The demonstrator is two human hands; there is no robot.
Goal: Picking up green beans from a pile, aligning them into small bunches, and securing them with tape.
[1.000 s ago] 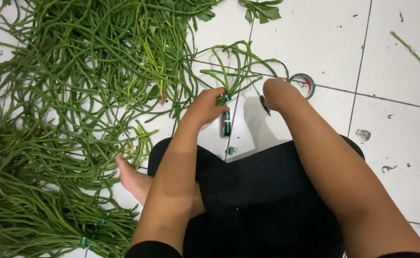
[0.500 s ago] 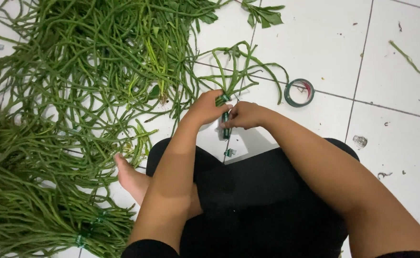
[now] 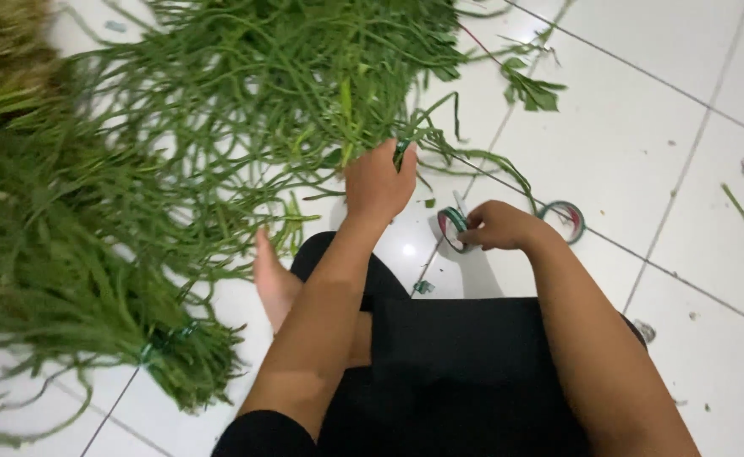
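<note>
I saw my left hand [image 3: 378,179] closed on a bunch of long thin green vegetable stalks [image 3: 414,140] at the near edge of the big loose heap of green stalks [image 3: 219,93] on the white tiled floor [image 3: 642,101]. My right hand [image 3: 497,226] pinched a small roll of green tape [image 3: 451,227] in narrow fingers, just above the floor. A second tape roll [image 3: 565,222] lay beside that wrist. A tied bundle of stalks [image 3: 76,279] rested at left.

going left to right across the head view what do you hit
tied bundle of green stems → bare foot → left hand gripping loose green stems → tape roll in the right hand → second tape roll on the white tiled floor
</note>
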